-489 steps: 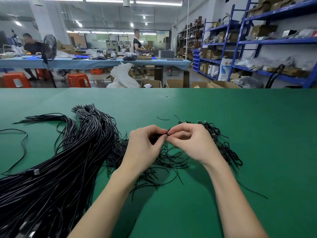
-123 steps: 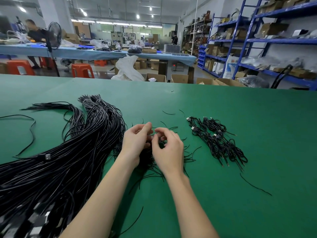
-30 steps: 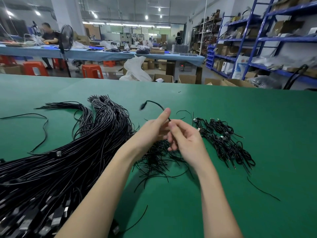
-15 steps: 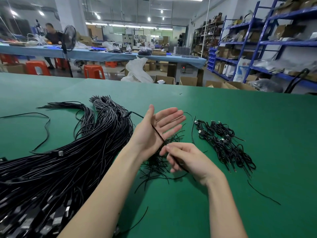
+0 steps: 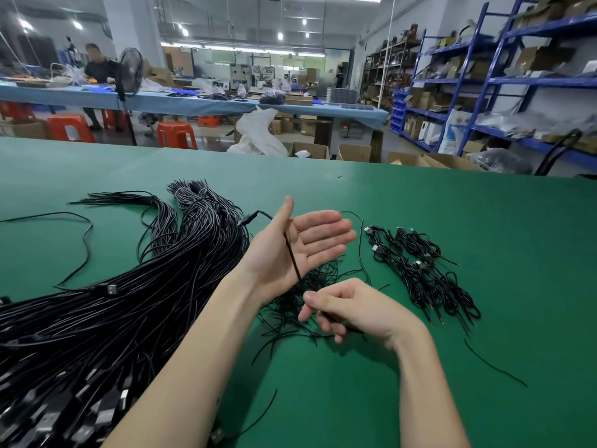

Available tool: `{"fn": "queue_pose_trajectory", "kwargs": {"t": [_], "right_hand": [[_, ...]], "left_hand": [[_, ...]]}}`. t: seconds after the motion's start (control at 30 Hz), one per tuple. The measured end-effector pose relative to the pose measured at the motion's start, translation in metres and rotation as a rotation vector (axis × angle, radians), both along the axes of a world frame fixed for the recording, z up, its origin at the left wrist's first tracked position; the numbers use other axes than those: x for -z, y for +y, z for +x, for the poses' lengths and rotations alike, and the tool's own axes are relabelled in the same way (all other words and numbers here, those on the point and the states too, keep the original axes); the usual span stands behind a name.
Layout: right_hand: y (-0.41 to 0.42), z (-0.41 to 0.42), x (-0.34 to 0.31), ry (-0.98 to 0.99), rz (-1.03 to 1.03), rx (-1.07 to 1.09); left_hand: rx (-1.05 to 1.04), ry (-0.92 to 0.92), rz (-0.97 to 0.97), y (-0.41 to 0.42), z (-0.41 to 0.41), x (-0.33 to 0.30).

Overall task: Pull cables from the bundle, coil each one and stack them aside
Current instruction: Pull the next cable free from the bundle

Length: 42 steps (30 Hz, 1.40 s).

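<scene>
One cable is being wound into a coil; the pull from the bundle looks done for this one. The left hand is held palm-up w/ fingers straight and spread, used as a former: the cable is laid across the palm, hooked over the base of the thumb, w/ its plug end hanging just beyond the thumb side. The right hand, just below and nearer the body, is curled round the cable's free run, pinched between thumb and fingers. The big bundle is spread far out to the left of the left arm; the stack of coiled cables is laid to the right of both hands, apart from them. A loose tangle of thin ties is seen under and between the hands, on the green table. Judged next: the free run is to be carried round the left palm in repeated turns, tension kept even so loops aren't slipped off the straight fingers, then the coil is to be bound, prob. w/ a tie, and set on the right-hand stack.
</scene>
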State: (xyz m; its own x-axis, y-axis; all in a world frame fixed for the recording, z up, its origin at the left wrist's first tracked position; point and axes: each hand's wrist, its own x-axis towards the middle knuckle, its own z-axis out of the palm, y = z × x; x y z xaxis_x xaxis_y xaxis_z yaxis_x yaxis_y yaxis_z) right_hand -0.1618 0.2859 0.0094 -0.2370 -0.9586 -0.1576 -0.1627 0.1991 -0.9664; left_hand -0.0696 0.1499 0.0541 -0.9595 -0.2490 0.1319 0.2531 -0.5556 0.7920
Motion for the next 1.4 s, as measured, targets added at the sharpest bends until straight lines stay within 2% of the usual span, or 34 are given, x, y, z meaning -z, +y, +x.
{"fn": "queue_pose_trajectory", "kwargs": {"t": [0.1,0.17,0.3,0.4,0.5,0.7,0.77,0.87,1.07,1.17,1.3,1.4], "right_hand": [[0.0,0.001,0.0,0.066,0.068,0.107],[0.003,-0.005,-0.004,0.274,0.069,0.164],[0.004,-0.01,-0.025,0.514,0.011,0.218],[0.001,-0.01,-0.038,0.668,-0.044,0.326],[0.003,-0.011,-0.048,0.705,-0.107,0.375],[0.004,-0.001,-0.059,0.648,-0.224,0.398],[0.003,0.001,-0.059,0.628,-0.263,0.431],[0.001,0.003,-0.057,0.543,-0.288,0.458],[-0.005,0.006,-0.055,0.372,-0.42,0.518],[-0.005,0.005,-0.054,0.258,-0.432,0.488],[-0.005,0.006,-0.05,-0.001,-0.363,0.4],[-0.01,0.012,-0.038,-0.054,-0.281,0.332]], "left_hand": [[0.143,-0.056,-0.102,-0.001,0.008,0.0],[0.312,-0.124,-0.226,-0.002,0.014,-0.002],[0.601,-0.354,-0.543,0.003,0.016,0.001],[0.59,-0.538,-0.755,0.007,0.015,0.002],[0.423,-0.57,-0.767,0.007,0.013,0.004],[0.255,-0.439,-0.737,-0.005,0.012,0.008],[0.226,-0.401,-0.766,-0.007,0.012,0.01],[0.101,-0.457,-0.894,-0.007,0.012,0.01],[0.135,-0.337,-0.876,-0.008,0.011,0.005],[0.126,-0.282,-0.82,-0.012,0.008,0.01],[-0.067,-0.309,-0.689,-0.013,-0.003,0.016],[-0.113,-0.184,-0.499,-0.006,-0.009,0.013]]}}
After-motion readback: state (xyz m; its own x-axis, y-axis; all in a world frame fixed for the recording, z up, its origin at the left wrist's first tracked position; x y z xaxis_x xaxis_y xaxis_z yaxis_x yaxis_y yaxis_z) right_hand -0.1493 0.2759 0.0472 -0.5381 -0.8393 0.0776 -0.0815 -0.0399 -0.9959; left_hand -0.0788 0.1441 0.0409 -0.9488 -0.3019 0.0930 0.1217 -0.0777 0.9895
